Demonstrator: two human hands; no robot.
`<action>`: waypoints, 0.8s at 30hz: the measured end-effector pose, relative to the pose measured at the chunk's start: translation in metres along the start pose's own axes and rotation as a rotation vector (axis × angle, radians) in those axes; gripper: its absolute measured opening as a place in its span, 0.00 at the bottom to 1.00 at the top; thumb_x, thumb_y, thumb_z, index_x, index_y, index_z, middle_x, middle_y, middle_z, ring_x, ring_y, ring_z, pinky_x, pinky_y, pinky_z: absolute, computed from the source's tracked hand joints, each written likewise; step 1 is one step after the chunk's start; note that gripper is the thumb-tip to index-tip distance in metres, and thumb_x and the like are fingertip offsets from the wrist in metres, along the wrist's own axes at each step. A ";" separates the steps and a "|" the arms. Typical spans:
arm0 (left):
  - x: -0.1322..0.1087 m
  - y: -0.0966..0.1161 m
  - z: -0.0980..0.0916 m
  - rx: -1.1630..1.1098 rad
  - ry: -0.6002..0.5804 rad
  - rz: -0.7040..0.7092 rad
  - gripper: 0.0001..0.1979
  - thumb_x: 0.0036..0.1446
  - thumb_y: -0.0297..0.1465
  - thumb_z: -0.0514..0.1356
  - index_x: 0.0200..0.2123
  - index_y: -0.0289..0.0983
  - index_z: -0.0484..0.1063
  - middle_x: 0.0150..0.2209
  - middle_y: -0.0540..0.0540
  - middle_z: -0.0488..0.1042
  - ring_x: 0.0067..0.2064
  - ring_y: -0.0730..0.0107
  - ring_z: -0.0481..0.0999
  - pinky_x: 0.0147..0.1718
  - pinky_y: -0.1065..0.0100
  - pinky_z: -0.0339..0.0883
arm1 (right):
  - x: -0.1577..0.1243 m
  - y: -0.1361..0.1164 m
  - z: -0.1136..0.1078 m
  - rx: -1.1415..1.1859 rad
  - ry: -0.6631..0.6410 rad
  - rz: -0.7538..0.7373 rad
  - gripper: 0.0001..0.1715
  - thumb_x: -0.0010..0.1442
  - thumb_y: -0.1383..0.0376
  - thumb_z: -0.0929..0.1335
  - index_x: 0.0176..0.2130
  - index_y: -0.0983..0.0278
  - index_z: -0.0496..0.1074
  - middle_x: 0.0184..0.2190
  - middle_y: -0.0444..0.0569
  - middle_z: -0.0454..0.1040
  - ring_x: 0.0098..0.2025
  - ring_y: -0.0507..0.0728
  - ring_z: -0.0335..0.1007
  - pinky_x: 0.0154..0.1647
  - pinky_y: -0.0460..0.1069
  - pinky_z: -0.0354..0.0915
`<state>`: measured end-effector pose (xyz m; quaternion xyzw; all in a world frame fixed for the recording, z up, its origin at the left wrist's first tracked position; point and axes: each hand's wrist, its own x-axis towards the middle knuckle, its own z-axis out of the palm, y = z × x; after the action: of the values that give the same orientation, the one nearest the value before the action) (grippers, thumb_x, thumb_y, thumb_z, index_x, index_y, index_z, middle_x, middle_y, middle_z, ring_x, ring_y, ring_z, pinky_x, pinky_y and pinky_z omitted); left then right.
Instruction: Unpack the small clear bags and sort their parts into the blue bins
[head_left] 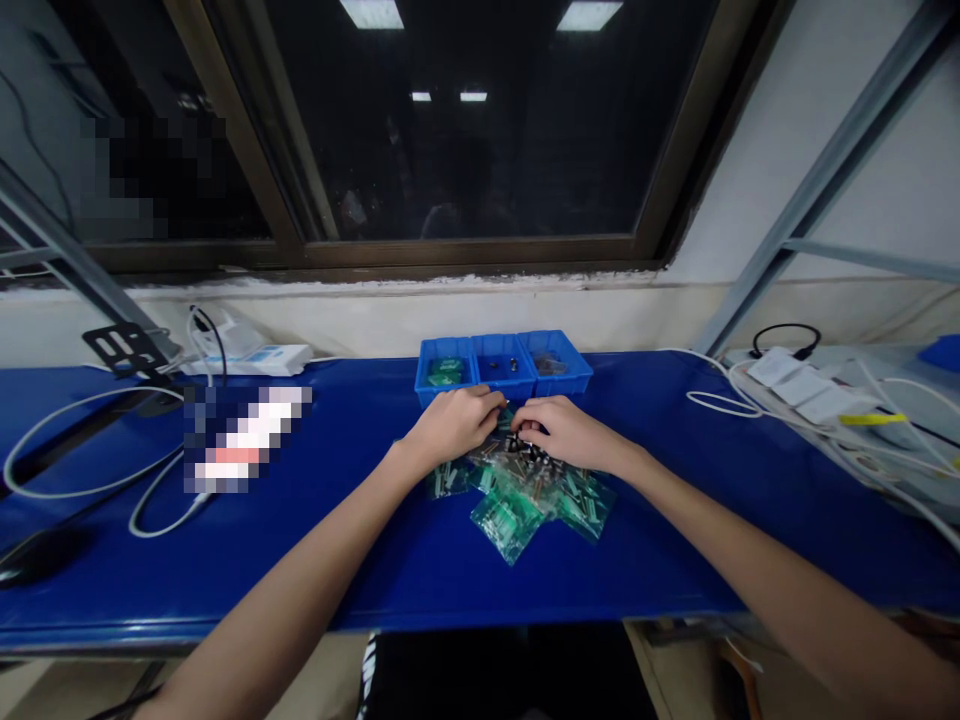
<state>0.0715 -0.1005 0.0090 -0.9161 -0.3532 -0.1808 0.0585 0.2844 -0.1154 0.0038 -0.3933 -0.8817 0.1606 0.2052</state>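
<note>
A pile of small clear bags holding green circuit boards (525, 495) lies on the blue table (375, 540) in front of me. My left hand (454, 422) rests on the far edge of the pile, fingers curled and pinching something small. My right hand (562, 430) is beside it, fingers closed on a small dark part at the top of the pile. The fingertips of both hands nearly meet. What each pinches is too small to name.
Three blue bins (502, 365) stand in a row just behind the hands, with small parts inside. White cables (90, 470) loop at the left, a white box (255, 355) sits behind them. More cables and white adapters (810, 395) lie at the right.
</note>
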 end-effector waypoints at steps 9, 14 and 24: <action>0.000 0.001 0.001 -0.015 0.000 -0.009 0.12 0.64 0.29 0.50 0.42 0.37 0.73 0.37 0.42 0.75 0.32 0.65 0.75 0.25 0.67 0.63 | -0.001 0.003 0.002 -0.023 0.005 0.009 0.10 0.62 0.71 0.65 0.36 0.62 0.76 0.33 0.49 0.74 0.35 0.55 0.68 0.38 0.50 0.61; -0.001 -0.001 0.003 -0.049 0.003 -0.025 0.13 0.62 0.29 0.51 0.41 0.37 0.75 0.39 0.41 0.75 0.33 0.64 0.76 0.27 0.66 0.66 | -0.001 0.000 0.003 -0.041 0.007 -0.015 0.12 0.63 0.72 0.63 0.35 0.62 0.76 0.35 0.50 0.75 0.38 0.57 0.70 0.40 0.51 0.61; 0.000 -0.005 0.002 -0.093 -0.033 0.030 0.14 0.57 0.27 0.53 0.40 0.40 0.78 0.39 0.43 0.79 0.39 0.60 0.78 0.32 0.64 0.68 | 0.003 -0.005 -0.002 0.041 0.151 0.020 0.13 0.63 0.71 0.64 0.35 0.61 0.77 0.34 0.47 0.79 0.35 0.56 0.73 0.38 0.51 0.62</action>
<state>0.0687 -0.0964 0.0072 -0.9258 -0.3317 -0.1810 0.0126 0.2809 -0.1162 0.0078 -0.4089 -0.8562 0.1508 0.2774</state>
